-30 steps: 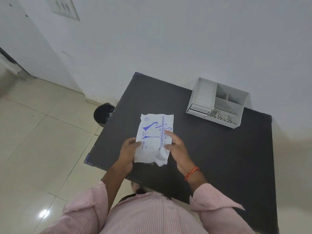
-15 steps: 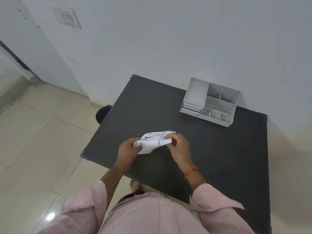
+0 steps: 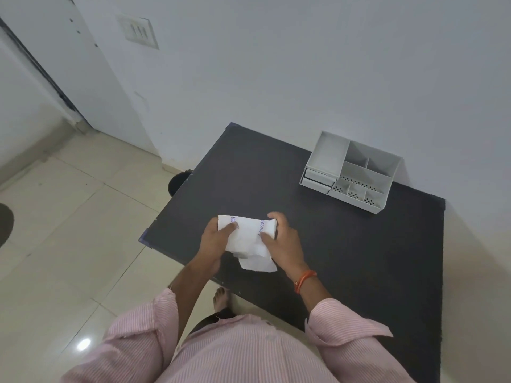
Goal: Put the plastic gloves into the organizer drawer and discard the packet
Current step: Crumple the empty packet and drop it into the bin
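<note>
Both hands are gripping the packet crosswise: left hand clamped on its left end, right hand on its right; organizer sitting far right on the worktop.

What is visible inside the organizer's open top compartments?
The organizer compartments look empty, some with perforated floors. Its drawer looks shut, contents hidden. Both hands hold the packet.

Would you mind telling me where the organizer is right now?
In the head view, the organizer sits at the far right of the table, near the wall, well beyond the packet.
</note>
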